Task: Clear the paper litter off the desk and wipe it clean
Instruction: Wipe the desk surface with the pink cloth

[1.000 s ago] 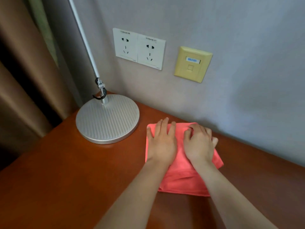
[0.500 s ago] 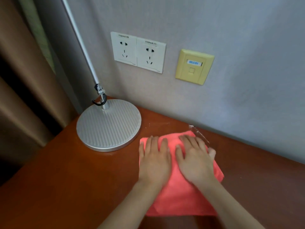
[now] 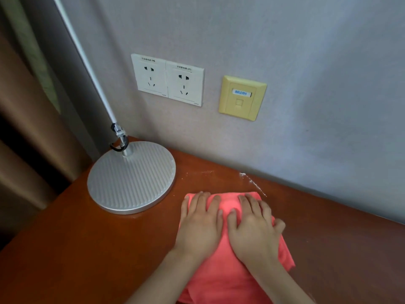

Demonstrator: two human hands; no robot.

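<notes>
Coral-pink cloth (image 3: 221,279) lies flat on the wooden desk (image 3: 87,260), just right of the lamp base (image 3: 131,178). Left hand (image 3: 199,224) and right hand (image 3: 254,229) press it, fingers straight, gripping nothing. White dust streak (image 3: 254,183) lies beyond the cloth near the wall. Risks: strokes stopping short and leaving that residue; cloth edge bunching against the lamp base; crumbs pushed into the wall seam.

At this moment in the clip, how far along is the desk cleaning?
Done, apparently: no paper litter shows on the visible desk. In hand: the left hand and right hand press flat on a folded pink cloth beside the lamp base. Left: a line of whitish residue lies beyond the cloth near the wall, so that back strip looks unwiped. The desk outside the frame cannot be judged.
</notes>
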